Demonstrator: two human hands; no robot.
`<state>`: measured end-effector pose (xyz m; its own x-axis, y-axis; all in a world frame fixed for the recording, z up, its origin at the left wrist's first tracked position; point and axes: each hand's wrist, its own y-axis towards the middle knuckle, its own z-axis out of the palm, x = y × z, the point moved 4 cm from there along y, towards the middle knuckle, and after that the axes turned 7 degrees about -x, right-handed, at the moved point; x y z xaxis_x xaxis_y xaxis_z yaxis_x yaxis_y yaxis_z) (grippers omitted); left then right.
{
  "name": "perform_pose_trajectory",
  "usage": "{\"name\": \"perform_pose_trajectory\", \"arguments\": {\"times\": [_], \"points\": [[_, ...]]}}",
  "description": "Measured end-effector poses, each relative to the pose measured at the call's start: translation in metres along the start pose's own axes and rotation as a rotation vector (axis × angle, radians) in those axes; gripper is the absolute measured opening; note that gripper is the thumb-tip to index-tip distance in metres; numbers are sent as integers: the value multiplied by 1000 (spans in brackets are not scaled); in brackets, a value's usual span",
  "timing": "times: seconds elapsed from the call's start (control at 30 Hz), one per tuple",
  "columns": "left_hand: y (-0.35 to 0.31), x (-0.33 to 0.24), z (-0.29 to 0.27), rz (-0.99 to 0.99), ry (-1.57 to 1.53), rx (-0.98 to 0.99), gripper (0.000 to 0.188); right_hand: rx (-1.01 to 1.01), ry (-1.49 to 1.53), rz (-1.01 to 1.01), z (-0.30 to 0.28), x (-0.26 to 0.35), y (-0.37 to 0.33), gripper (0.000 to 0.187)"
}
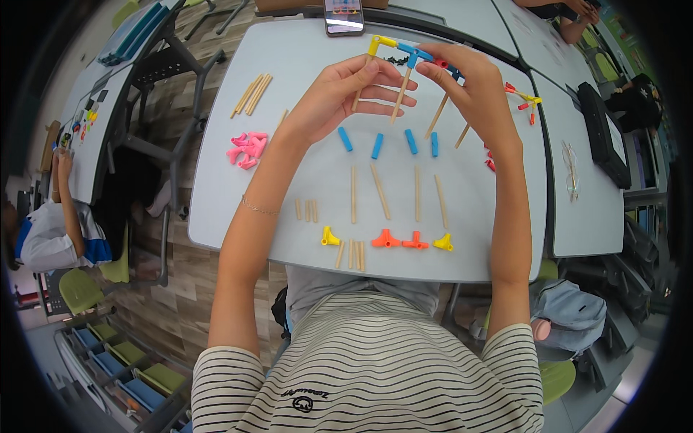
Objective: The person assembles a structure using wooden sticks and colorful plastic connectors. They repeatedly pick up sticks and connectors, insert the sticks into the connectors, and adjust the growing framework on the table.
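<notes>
Over the far part of the table, both my hands hold a frame of wooden sticks and plastic connectors. My left hand (325, 97) pinches a stick below the yellow connector (375, 45) at the frame's left end, its other fingers stretched out. Around the other end my right hand (469, 83) is closed near a red joint, which it partly hides. A blue connector (413, 55) sits between the hands, and wooden sticks (401, 94) hang down from the frame. Below lie several loose blue tubes (377, 146) and, nearer me, several long wooden sticks (354, 193).
Near the front edge lie yellow connectors (329, 237), orange-red connectors (386, 239) and short sticks (352, 254). Pink connectors (247, 149) and a stick bundle (252, 95) lie left. A phone (343, 17) stands at the back. Glasses (571, 172) rest on the right-hand table.
</notes>
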<state>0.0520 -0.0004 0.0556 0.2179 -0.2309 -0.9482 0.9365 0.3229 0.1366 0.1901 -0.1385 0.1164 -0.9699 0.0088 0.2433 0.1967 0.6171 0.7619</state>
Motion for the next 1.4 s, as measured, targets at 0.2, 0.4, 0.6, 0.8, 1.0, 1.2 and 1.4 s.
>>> {"name": "perform_pose_trajectory", "arguments": {"times": [0.2,0.4,0.6,0.8,1.0,1.2,1.4], "points": [[0,12,11,-30,113,-64,36,26,144,116,11,-14,-8,32],[2,29,6,-81,135,-114,34,7,116,64,20,-10,-5,27],[3,29,1,-106,120,-71,40,50,67,36,25,-14,-3,24],[5,24,-7,-145,-65,-34,50,-77,-39,-134,29,-13,-4,30],[4,21,-20,-95,-120,-72,54,-147,0,-161,27,44,-12,22],[7,19,-24,-41,-153,-84,54,418,-43,77,90,73,-75,28],[7,19,-18,-9,-189,-60,54,473,80,220,102,62,-79,26]]}}
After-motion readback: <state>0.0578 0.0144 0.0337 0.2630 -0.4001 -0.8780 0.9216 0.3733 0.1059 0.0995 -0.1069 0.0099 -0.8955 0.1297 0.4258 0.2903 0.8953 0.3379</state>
